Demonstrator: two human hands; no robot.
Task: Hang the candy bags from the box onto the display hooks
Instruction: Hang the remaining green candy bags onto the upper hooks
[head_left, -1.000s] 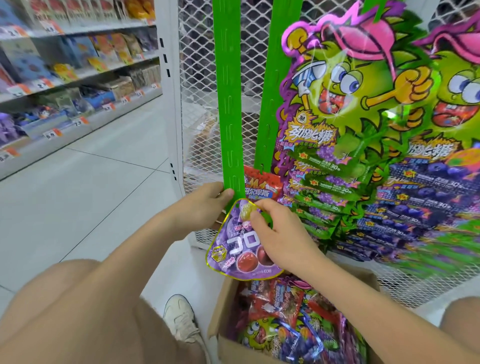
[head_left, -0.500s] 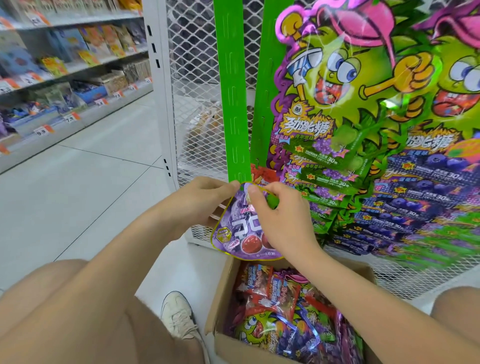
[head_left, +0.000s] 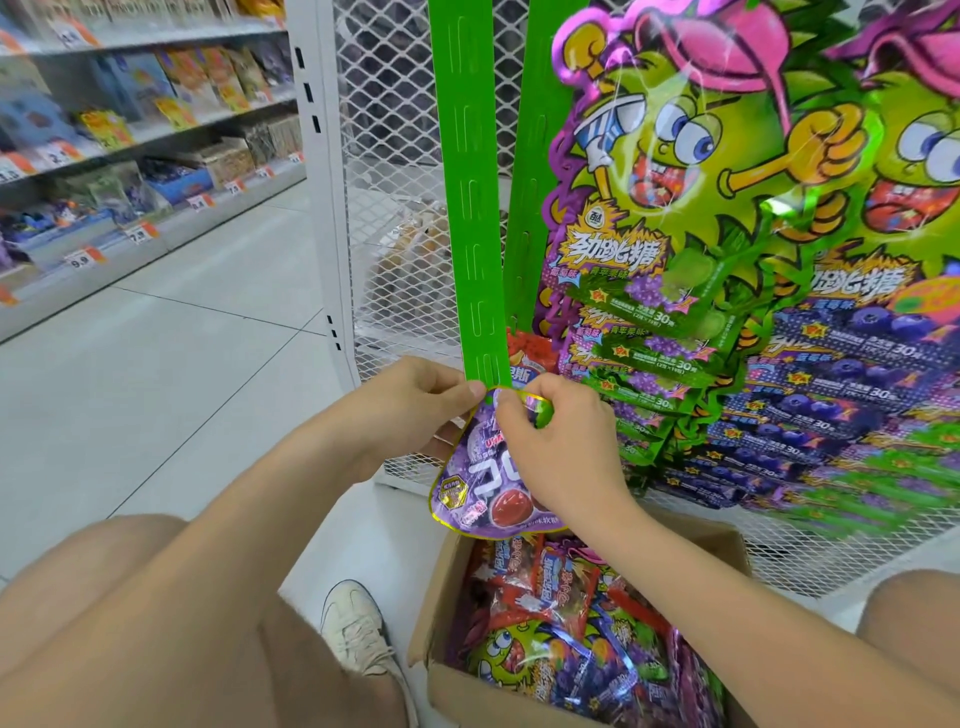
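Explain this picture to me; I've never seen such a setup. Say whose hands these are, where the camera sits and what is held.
There is no machine here. A person wears a camera on the head, looking forward and down, so you see their own arms. The one view shows a shop aisle. The right hand pinches the top of a purple candy bag. The left hand pinches the lower end of a green display strip, which hangs before a white mesh panel. Below stands an open cardboard box full of more candy bags. Large green and purple bags already hang to the right. A white shoe is on the floor.
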